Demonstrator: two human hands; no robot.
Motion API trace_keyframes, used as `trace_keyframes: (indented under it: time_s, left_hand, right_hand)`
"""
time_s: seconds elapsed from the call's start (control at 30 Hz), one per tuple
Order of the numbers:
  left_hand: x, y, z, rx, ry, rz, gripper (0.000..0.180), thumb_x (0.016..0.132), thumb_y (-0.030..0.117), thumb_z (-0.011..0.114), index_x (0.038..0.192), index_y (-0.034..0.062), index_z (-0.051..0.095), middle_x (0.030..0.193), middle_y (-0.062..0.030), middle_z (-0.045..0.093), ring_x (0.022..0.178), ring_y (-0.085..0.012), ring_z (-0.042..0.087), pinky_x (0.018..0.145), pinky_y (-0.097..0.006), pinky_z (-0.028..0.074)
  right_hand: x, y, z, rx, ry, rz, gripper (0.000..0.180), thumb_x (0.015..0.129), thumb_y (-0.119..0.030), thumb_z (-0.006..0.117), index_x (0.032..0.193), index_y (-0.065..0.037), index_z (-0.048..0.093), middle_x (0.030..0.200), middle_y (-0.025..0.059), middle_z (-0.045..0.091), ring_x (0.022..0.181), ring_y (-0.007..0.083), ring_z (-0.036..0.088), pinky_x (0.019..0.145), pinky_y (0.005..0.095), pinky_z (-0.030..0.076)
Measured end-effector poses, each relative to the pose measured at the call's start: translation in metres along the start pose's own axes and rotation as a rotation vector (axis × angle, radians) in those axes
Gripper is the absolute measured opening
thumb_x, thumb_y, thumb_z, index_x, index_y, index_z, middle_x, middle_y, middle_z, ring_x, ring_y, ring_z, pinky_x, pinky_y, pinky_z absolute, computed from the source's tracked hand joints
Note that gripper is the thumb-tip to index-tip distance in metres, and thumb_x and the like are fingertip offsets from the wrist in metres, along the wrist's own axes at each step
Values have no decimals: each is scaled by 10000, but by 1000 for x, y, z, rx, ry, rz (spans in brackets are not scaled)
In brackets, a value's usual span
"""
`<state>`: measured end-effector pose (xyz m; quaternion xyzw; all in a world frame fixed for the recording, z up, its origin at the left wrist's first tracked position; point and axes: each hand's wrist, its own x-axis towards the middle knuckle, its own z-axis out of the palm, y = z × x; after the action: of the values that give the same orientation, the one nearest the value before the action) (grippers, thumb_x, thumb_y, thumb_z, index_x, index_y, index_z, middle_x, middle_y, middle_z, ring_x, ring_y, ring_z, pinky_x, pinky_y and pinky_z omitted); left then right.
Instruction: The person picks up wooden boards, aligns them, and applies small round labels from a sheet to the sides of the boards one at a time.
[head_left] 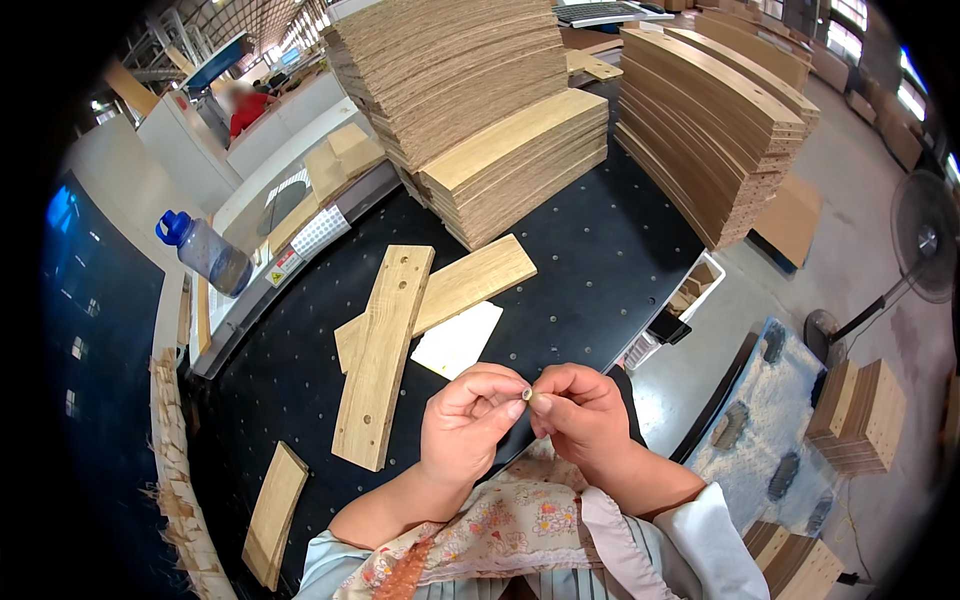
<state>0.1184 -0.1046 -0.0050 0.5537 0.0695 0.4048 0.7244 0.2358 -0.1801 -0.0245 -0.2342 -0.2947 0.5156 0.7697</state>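
My left hand (466,425) and my right hand (587,418) meet above the near edge of the black table, fingertips together. Between them they pinch a small round metal-looking fitting (527,395); its exact kind is too small to make out. Just beyond my hands lies a white sheet of paper (460,340). A wood-grain board with drilled holes (385,350) rests across a second board (480,283), left of the paper. Further left, near the table's edge, is a shorter wood-grain piece (274,510).
Tall stacks of boards (460,80) (700,130) stand at the back of the dotted black table (570,320). A blue-capped bottle (210,255) is at the left. A white bin (690,295) hangs by the right edge; a fan (920,240) stands beyond. A person in red (248,112) is far off.
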Motion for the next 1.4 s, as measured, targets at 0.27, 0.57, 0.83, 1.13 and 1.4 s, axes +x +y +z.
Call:
trace_keyframes:
  time_s: [0.27, 0.57, 0.83, 1.13, 1.4]
  left_hand:
    - [-2, 3, -8, -16, 23, -20, 168, 773, -139, 538, 895, -41, 599, 922, -129, 568, 855, -155, 558, 766, -250, 449]
    - [-3, 11, -14, -171, 33, -168, 207, 782, -117, 549, 966, -19, 553, 877, -102, 595, 826, -143, 581, 764, -255, 476]
    - [-4, 9, -14, -210, 14, -147, 184, 760, -120, 585, 891, 1, 541, 871, -102, 588, 803, -143, 578, 740, -247, 472]
    - [-7, 4, -5, -223, 55, -13, 190, 767, -126, 569, 885, 16, 525, 849, -117, 565, 765, -153, 559, 706, -253, 466]
    - [-9, 4, -3, -325, 110, -67, 193, 783, -119, 553, 890, 37, 516, 857, -119, 564, 777, -153, 554, 704, -250, 464]
  right_hand:
    - [-1, 2, 3, -38, 0, 54, 45, 832, -47, 597, 859, -11, 598, 751, 11, 572, 611, 52, 502, 535, 179, 409]
    - [0, -15, 2, -398, -79, 15, 12, 803, 6, 587, 807, 9, 598, 752, 33, 552, 625, 71, 496, 541, 207, 385]
    - [0, -23, 5, -729, -145, -183, 33, 784, 17, 604, 811, -1, 610, 735, 44, 558, 618, 88, 503, 532, 214, 363]
    - [2, -17, 14, -1066, -142, -634, 158, 680, 15, 648, 811, -23, 567, 707, 79, 552, 597, 217, 547, 517, 294, 445]
    - [3, -16, 15, -1155, -187, -760, 227, 660, 11, 654, 878, -9, 593, 751, 93, 569, 623, 238, 555, 546, 308, 457]
